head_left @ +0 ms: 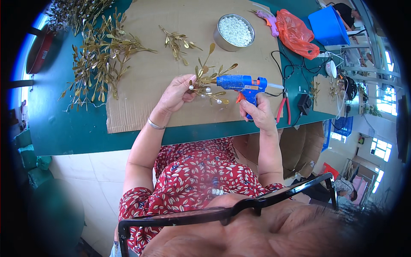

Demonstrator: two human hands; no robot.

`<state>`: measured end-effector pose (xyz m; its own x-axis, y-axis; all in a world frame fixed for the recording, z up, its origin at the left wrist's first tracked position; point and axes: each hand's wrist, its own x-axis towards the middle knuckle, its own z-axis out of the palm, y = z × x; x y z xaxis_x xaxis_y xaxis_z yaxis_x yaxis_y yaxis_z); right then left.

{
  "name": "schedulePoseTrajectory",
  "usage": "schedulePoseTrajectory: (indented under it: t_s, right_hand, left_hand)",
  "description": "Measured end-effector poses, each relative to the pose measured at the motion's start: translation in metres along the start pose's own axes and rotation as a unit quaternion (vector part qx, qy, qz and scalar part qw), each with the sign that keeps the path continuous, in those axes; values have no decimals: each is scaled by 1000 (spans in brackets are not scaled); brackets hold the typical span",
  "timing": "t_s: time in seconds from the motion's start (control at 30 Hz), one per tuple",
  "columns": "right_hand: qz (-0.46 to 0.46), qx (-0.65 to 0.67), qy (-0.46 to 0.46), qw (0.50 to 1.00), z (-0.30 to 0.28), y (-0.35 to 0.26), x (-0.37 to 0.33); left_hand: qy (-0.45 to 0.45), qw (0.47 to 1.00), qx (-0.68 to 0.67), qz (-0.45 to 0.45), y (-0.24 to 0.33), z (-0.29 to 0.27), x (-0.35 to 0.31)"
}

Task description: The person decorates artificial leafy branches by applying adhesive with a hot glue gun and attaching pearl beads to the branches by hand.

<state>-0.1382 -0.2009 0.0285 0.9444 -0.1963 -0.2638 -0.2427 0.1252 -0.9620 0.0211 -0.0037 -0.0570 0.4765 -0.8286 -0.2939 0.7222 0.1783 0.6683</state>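
My left hand (178, 93) pinches a gold artificial leaf sprig (217, 95) over the cardboard; several white pearl beads (208, 90) sit among its leaves. In my right hand (260, 112) is a blue glue gun (242, 82), gripped by its handle with a finger at the orange trigger. A clear glue stick (275, 85) pokes out of its back end. The gun's nozzle points left and meets the sprig near my left fingertips; whether it touches a bead I cannot tell. Beyond my hands stands a round metal bowl (234, 33) full of white pearl beads.
A cardboard sheet (141, 103) covers much of the green table (171, 136). Gold sprigs (100, 60) are heaped at the left, with a smaller one (176, 42) nearer the middle. Rightward lie red-handled pliers (283, 108), a purple glue gun (269, 21), a red plastic bag (295, 33), black cables and a blue bin (329, 25).
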Motion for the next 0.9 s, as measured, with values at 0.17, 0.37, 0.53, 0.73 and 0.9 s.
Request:
schedulePoseTrajectory:
  t_s: [0.17,0.37,0.53,0.73,0.9]
  right_hand:
    - [-3,-2,-10,1000,-2,4,-1]
    - [-7,23,-4,1000,1,6,-1]
    - [-8,14,-8,1000,-2,8,-2]
    - [-100,267,77,955,-12,-2,-7]
    - [-64,90,233,966,-37,33,11]
  left_hand:
    - [-24,1000,-1,7,-1,-2,1]
    - [-31,1000,0,6,0,-2,0]
    - [-32,999,-6,12,-2,-3,1]
    - [82,992,-52,84,6,-3,-2]
    - [-21,956,-199,214,21,-27,-6]
